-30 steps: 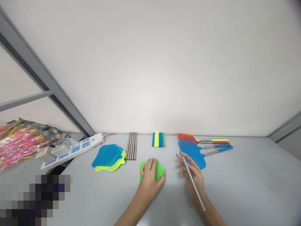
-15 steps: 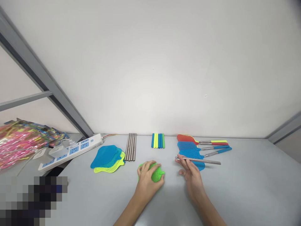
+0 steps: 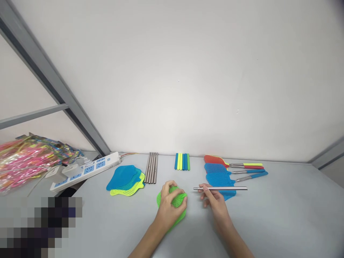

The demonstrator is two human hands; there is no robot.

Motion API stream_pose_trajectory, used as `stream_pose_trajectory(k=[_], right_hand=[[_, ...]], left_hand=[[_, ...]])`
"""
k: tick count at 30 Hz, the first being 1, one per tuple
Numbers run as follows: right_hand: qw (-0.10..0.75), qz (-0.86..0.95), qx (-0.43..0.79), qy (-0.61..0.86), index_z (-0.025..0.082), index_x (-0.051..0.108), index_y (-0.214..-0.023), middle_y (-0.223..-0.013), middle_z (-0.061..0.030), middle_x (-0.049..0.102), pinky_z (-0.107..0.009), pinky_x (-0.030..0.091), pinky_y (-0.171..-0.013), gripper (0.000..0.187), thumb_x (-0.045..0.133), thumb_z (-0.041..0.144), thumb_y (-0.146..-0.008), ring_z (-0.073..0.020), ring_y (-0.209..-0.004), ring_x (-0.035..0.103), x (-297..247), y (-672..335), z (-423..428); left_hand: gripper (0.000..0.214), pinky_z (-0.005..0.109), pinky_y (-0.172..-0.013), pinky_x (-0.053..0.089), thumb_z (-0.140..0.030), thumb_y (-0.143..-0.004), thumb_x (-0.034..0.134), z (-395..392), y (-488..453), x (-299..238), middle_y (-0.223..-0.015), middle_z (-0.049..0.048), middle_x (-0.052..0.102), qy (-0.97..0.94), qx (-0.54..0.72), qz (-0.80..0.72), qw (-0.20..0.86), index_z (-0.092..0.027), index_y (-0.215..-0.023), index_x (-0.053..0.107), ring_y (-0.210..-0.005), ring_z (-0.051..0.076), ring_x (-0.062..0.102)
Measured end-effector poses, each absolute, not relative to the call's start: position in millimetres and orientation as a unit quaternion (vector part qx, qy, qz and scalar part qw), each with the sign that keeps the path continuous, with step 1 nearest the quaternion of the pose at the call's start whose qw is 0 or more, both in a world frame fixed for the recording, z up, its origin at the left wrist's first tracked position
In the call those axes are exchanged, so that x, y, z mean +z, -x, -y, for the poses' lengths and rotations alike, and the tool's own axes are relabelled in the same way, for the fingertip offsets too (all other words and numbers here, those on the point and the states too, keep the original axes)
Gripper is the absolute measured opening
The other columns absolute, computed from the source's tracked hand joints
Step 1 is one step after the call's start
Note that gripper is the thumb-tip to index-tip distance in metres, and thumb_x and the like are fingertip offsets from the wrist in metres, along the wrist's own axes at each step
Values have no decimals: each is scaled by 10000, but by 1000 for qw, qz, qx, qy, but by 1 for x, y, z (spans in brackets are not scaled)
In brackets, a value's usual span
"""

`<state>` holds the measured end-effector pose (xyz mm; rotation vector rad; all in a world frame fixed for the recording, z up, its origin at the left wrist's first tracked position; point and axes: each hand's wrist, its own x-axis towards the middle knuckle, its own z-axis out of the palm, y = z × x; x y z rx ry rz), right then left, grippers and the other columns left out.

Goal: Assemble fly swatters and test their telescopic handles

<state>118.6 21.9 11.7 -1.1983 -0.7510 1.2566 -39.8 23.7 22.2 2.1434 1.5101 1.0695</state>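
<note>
My left hand (image 3: 170, 208) grips a green perforated fly swatter head (image 3: 177, 203) low over the grey table, its narrow neck facing right. Part of it is hidden under my fingers. Between the thumb and fingers of my right hand (image 3: 215, 201) is a metal rod (image 3: 231, 188), held nearly level. The rod's thin left end points toward the green head, with a gap between them. Behind my right hand lie fly swatters with blue heads (image 3: 219, 176) and a red head (image 3: 213, 160), fitted with metal rods and coloured handles.
Blue and yellow swatter heads (image 3: 122, 177) lie stacked at left. Several metal rods (image 3: 152, 168) and coloured handle sleeves (image 3: 182, 162) lie in rows near the wall. A power strip (image 3: 88, 170) and plastic-wrapped packages (image 3: 29, 161) occupy the far left.
My left hand has tilted the green head up, showing more of it. My right hand has turned the rod nearly level and moved its tip left toward the head. The view has shifted slightly.
</note>
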Motion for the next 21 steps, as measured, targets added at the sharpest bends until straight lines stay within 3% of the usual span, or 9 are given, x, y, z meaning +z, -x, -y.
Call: stream_pose_trajectory(k=[15,21], right_hand=[[569,356,545,502,129,598,-767,-681,-78,589,-217,332,-367,316,576,414,-632,-133,-516,474,-3,-112,-22],[568,362,570,470,152,569,-789,-734,-73,569,-223,373,-393,270,517,400,-697,-155,-613,503,-4,-106,-18]], left_hand=[[99,343,-786,362,-192,-684,505,-22,41,21,-953,37,466,-791,337,-494,129,-223,-751,571,-932,191,422],[100,343,-785,341,-177,-687,492,-24,41,19,-955,25,498,-802,321,-486,137,-221,-752,554,-926,180,437]])
